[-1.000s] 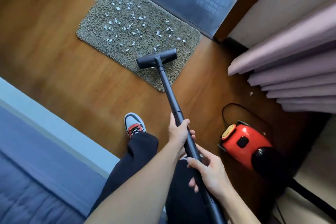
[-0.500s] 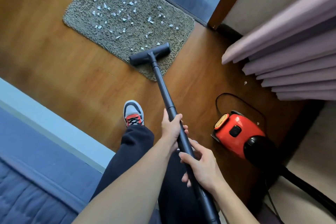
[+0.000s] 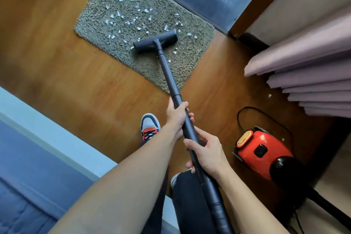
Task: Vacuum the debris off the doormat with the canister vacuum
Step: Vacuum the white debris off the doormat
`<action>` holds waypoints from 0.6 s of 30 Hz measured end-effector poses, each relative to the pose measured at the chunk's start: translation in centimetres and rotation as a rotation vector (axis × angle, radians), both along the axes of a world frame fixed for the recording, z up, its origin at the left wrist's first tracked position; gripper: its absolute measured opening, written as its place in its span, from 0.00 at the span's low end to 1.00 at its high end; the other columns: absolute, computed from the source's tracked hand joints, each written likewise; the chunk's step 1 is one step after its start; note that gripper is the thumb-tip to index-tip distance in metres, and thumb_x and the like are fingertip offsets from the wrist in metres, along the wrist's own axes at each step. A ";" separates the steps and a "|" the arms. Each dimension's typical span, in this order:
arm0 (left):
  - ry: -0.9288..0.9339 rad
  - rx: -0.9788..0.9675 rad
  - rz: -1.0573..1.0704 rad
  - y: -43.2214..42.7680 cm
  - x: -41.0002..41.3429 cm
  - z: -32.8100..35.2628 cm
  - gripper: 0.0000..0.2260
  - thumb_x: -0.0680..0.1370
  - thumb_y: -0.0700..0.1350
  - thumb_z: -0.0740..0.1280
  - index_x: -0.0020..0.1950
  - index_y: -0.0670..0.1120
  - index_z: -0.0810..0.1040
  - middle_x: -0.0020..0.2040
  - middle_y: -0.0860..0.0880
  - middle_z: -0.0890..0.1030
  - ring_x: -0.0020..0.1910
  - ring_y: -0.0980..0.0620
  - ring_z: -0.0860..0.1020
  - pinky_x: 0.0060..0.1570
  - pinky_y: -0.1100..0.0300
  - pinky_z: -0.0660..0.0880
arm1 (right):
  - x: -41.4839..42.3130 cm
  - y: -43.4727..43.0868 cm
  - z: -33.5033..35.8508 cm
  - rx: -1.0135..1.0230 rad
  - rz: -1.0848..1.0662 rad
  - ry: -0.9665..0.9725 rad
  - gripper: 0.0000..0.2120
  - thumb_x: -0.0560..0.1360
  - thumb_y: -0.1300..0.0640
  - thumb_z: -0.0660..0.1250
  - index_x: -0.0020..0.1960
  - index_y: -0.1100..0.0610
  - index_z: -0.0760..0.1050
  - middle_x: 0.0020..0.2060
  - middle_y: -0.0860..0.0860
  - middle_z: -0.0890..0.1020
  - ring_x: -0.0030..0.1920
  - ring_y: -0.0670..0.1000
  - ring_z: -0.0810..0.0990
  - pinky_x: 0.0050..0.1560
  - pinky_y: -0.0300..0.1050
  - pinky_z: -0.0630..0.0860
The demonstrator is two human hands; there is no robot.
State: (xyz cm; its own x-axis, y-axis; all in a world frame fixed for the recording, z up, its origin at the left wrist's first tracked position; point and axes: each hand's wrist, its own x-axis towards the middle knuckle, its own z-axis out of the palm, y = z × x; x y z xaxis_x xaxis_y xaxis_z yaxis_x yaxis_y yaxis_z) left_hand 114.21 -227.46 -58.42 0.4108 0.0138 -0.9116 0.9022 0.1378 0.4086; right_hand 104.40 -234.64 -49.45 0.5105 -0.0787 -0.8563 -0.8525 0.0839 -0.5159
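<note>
A grey shaggy doormat (image 3: 95, 24) lies on the wood floor by the glass door, strewn with several white debris bits (image 3: 131, 15). The black vacuum floor head (image 3: 155, 43) sits on the mat's near right part, among the bits. Its black wand (image 3: 169, 74) runs back to me. My left hand (image 3: 177, 118) grips the wand higher up, and my right hand (image 3: 206, 153) grips it just below. The red canister vacuum (image 3: 260, 152) stands on the floor at the right, its black hose leading off to the lower right.
Pink curtain folds (image 3: 303, 66) hang at the right, with one white scrap (image 3: 269, 96) on the floor below them. A blue bed edge (image 3: 38, 148) fills the lower left. My shoe (image 3: 150, 127) stands behind the mat. A black cord (image 3: 245, 112) loops by the canister.
The floor head has moved forward from the mat's near edge into the debris area. Both hands have pushed the wand forward with it.
</note>
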 end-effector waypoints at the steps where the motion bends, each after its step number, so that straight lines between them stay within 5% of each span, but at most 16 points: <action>1: -0.001 0.000 0.002 0.2 1.0 0.0 0.14 0.82 0.37 0.63 0.65 0.50 0.72 0.35 0.45 0.71 0.23 0.53 0.72 0.24 0.62 0.72 | 0.9 0.3 0.0 0.003 0.000 -0.005 0.21 0.78 0.57 0.70 0.66 0.39 0.73 0.40 0.52 0.84 0.29 0.59 0.85 0.31 0.50 0.82; 6: 0.007 0.006 0.000 1.7 5.5 -0.2 0.17 0.82 0.37 0.63 0.68 0.52 0.70 0.34 0.45 0.71 0.22 0.53 0.72 0.24 0.62 0.72 | 5.5 1.8 0.4 0.024 -0.020 -0.021 0.19 0.77 0.59 0.69 0.52 0.32 0.75 0.39 0.53 0.85 0.29 0.59 0.84 0.32 0.53 0.83; 11: 0.020 0.016 -0.010 3.0 9.6 0.2 0.23 0.81 0.36 0.63 0.74 0.50 0.68 0.34 0.45 0.71 0.23 0.53 0.73 0.23 0.62 0.71 | 9.6 3.3 0.5 0.028 -0.059 -0.003 0.23 0.78 0.59 0.69 0.71 0.45 0.74 0.37 0.52 0.83 0.28 0.59 0.83 0.29 0.49 0.80; 18: 0.021 0.025 -0.042 3.7 13.1 0.2 0.25 0.80 0.36 0.64 0.77 0.49 0.65 0.35 0.45 0.72 0.22 0.53 0.73 0.23 0.62 0.72 | 12.5 4.1 0.6 0.020 -0.088 -0.006 0.24 0.79 0.57 0.69 0.74 0.47 0.72 0.34 0.51 0.83 0.27 0.58 0.83 0.27 0.46 0.78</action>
State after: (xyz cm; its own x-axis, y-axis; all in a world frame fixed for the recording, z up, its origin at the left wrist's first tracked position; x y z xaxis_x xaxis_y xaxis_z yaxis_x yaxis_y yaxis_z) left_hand 127.26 -223.78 -58.18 0.3921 0.0199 -0.9197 0.9155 0.0892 0.3922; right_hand 116.92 -230.51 -48.88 0.5077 -0.1064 -0.8549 -0.8382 0.1686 -0.5187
